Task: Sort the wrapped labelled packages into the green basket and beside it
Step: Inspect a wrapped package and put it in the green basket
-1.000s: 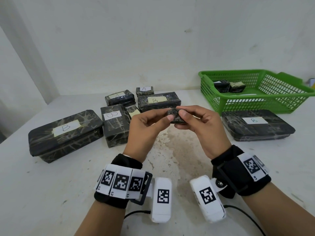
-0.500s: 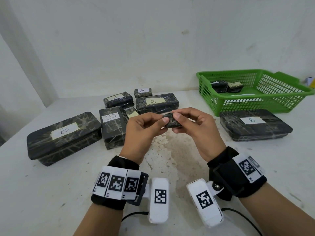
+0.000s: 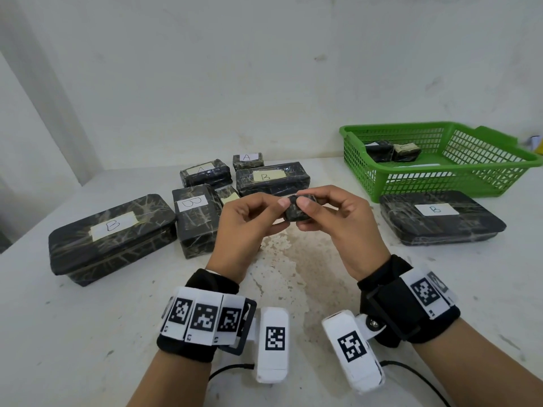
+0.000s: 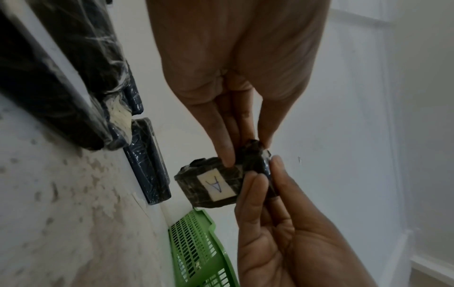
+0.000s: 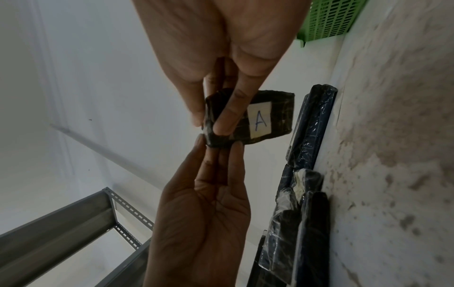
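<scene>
Both hands hold one small black wrapped package [image 3: 295, 214] in the air over the middle of the table. Its white label reads A [image 4: 219, 186] on the underside, also plain in the right wrist view [image 5: 260, 120]. My left hand [image 3: 277, 214] pinches its left end between thumb and fingers [image 4: 224, 155]. My right hand [image 3: 308, 205] pinches the other end, its fingers [image 5: 230, 118] curled over it. The green basket [image 3: 440, 179] stands at the far right with two small packages [image 3: 390, 150] inside. A flat package labelled B [image 3: 440, 218] lies in front of the basket.
To the left lie a large B package [image 3: 111, 236], an upright B package [image 3: 195, 218], a long B package [image 3: 271, 177], two A packages [image 3: 205, 173] [image 3: 247, 160] and a small one half hidden [image 3: 229, 195]. White walls bound the stained table [image 3: 293, 283] behind and left.
Both hands have kept their hold on the small package and shifted it slightly lower and toward me. Everything on the table stays where it was.
</scene>
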